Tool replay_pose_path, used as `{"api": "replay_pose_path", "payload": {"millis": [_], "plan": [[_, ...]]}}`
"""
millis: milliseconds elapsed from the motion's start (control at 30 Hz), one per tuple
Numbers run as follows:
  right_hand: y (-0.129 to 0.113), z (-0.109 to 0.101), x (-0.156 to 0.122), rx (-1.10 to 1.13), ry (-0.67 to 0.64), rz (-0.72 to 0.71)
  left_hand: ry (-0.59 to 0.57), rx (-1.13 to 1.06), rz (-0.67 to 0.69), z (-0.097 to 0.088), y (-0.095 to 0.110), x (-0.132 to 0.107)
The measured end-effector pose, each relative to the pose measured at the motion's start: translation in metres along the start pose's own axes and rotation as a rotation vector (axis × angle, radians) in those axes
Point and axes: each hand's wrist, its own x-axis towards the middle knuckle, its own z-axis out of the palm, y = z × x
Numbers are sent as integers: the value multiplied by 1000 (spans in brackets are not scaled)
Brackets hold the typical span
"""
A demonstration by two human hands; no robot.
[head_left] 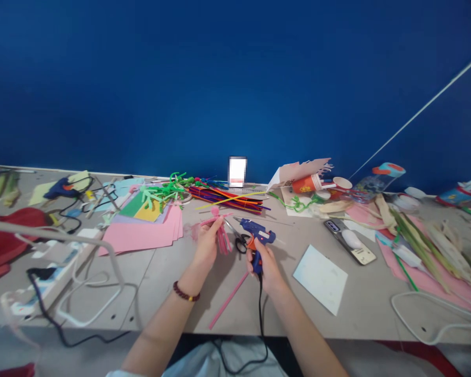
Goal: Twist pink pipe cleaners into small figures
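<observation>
Fuzz makes the pink pipe-cleaner bundle [222, 236] look soft and light, so your left hand [206, 247] pinches its top just above the grey table [172, 293], while your right hand [266, 266] wraps the handle of the hard blue glue gun [258, 233] beside it.

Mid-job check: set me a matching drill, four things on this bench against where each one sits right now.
Things
1. glue gun
2. pink pipe-cleaner figure
3. phone
4. pink paper stack

Places
A. lying on the table, right of both hands
B. gripped in the right hand
C. flat on the table, left of both hands
D. held in the left hand

Pairs: 1-B, 2-D, 3-A, 4-C
</observation>
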Motion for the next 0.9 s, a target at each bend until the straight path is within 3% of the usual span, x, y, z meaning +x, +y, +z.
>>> {"api": "replay_pose_path", "payload": {"millis": [267, 533, 667, 767, 900], "plan": [[1, -2, 1, 11, 26, -31, -115, 80, -50, 3, 3, -7], [1, -4, 1, -27, 25, -27, -9, -6, -56, -2, 0, 3], [-7, -8, -1, -57, 31, 28, -54, -127, -103, -2, 3, 5], [-22, -21, -11, -56, 49, 47, -75, -183, -110, 1, 7, 2], [-43, -62, -35, -99, 229, 45, -87, -209, -138, 4, 7, -3]]}}
